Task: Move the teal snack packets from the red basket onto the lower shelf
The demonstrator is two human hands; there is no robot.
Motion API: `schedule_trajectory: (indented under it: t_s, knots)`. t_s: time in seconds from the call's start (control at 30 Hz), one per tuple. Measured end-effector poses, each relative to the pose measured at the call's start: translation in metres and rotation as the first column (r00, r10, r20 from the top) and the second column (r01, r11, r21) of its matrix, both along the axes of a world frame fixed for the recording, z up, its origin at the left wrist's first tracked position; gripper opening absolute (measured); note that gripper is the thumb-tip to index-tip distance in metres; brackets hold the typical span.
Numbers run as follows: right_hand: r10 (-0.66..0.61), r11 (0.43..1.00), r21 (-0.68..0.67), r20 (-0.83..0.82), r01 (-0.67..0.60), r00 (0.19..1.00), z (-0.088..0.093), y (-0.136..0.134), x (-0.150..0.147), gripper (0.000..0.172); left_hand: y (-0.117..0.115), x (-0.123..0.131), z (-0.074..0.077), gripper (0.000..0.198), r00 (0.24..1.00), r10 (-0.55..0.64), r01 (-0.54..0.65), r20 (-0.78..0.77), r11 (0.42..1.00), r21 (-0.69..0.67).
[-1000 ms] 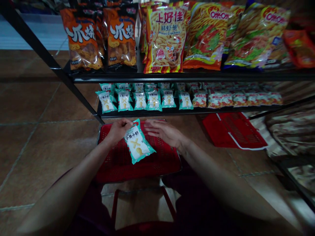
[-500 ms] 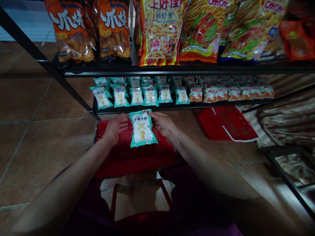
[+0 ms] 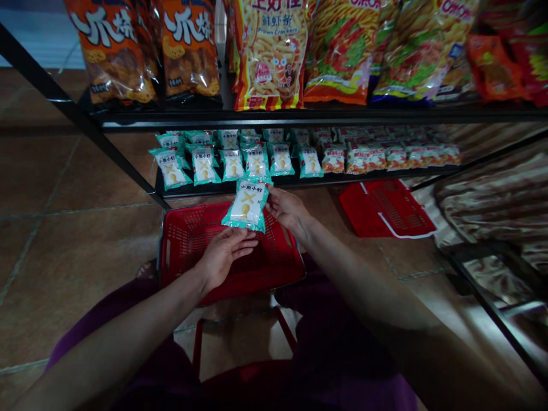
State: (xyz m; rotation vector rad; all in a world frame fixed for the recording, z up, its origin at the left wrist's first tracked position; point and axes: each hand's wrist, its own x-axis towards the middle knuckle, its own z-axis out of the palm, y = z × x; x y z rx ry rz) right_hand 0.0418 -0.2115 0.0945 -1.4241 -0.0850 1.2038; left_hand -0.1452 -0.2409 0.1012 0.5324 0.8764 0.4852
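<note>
A white and teal snack bag [image 3: 246, 201] is held tilted above the red shopping basket [image 3: 180, 268]. My right hand [image 3: 286, 210] is closed on the bag's upper right edge, with thumb and fingers at its corner. From below, my left hand [image 3: 225, 254] takes the bag's lower edge, its fingers reaching to the right under it. Just beyond the bag, matching teal and white bags [image 3: 206, 165] stand in rows on the low black shelf [image 3: 197, 190].
Small red and white snack packs [image 3: 366, 157] fill the low shelf's right part. Larger orange bags [image 3: 113, 57] and prawn cracker bags [image 3: 270, 63] stand on the upper shelf [image 3: 257, 117]. A second red basket [image 3: 381, 208] with a white handle lies on the tiled floor. Striped cloth [image 3: 492, 194] hangs at right.
My left hand has moved from the bag's left side down to its lower edge. The bag has shifted up slightly and tilted, its bottom swinging left. My right hand keeps its hold.
</note>
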Motion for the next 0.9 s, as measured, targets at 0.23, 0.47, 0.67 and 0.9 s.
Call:
schedule_trajectory:
  t_s: [0.23,0.47,0.67,0.9]
  knots:
    - [0.037,0.999,0.004,0.050,-0.037,0.998,-0.009,0.000,-0.005,0.007,-0.002,0.011,-0.005,0.014,0.998,0.052,-0.054,-0.030,0.998,-0.044]
    - [0.011,1.000,0.020,0.032,-0.012,0.999,-0.012,0.005,-0.011,0.005,-0.005,0.013,-0.005,0.007,0.992,0.098,-0.102,-0.084,0.994,-0.047]
    - [0.005,1.000,0.012,0.024,-0.006,1.000,-0.008,0.007,-0.013,0.008,-0.009,0.013,-0.007,0.008,0.990,0.101,-0.104,-0.104,0.994,-0.026]
    - [-0.012,1.000,0.017,0.000,0.012,1.000,-0.005,0.007,-0.014,0.007,-0.009,0.011,-0.009,0.014,0.990,0.102,-0.103,-0.102,0.995,0.000]
